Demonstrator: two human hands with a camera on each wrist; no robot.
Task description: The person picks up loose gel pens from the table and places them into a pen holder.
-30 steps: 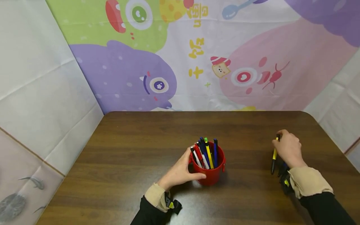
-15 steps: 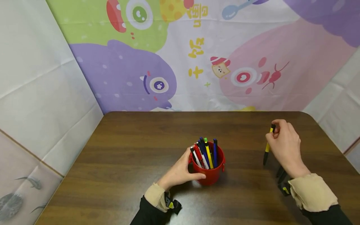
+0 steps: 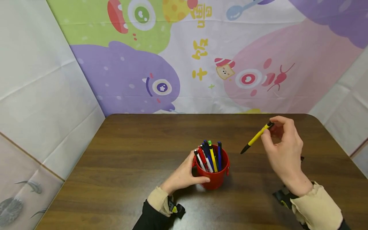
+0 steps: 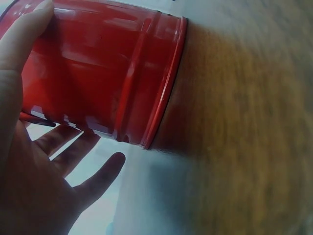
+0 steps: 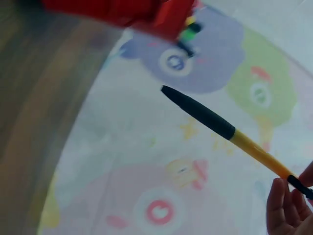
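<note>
Several pens [image 3: 212,156] stand in a small red bucket [image 3: 215,181], among them white, red, blue and yellow ones. My left hand [image 3: 184,175] holds the bucket from its left side. In the left wrist view the thumb lies on the red wall [image 4: 93,63], with the other fingers round the opposite side. To the right, my right hand [image 3: 284,147] pinches a yellow and black pen [image 3: 256,138] by its black upper end, above the table. The pen slants, its dark tip down and towards the bucket. In the right wrist view this pen [image 5: 254,149] shows at full length.
The brown wooden table [image 3: 129,143] has a far edge against a cartoon-printed cloth [image 3: 201,95]. A small dark thing [image 3: 302,158], mostly hidden, shows just beside my right hand. White cloth [image 3: 37,80] hangs on the left.
My right hand has lifted the yellow and black pen off the right side of the table and moved it left, tilting it from near upright to slanted. The left hand and bucket have stayed put.
</note>
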